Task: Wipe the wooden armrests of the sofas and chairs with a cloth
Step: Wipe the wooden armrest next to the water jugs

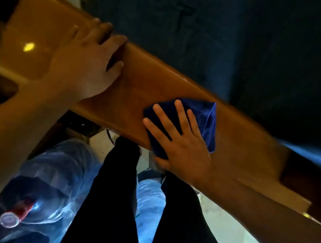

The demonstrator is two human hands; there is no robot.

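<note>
Wiping is under way on one wooden armrest [146, 82], which runs from 10 o'clock to 4 o'clock across the view. The right hand [181, 143] presses a blue cloth [208, 118] flat with spread fingers near the plank's middle. The left hand [87, 62] braces at 10 o'clock, fingers curled over the far edge. How much is already clean I cannot tell; other seats presumably remain. Bare wood lies toward 4 o'clock; the dark upholstery [230, 38] borders the far edge at 12.
</note>
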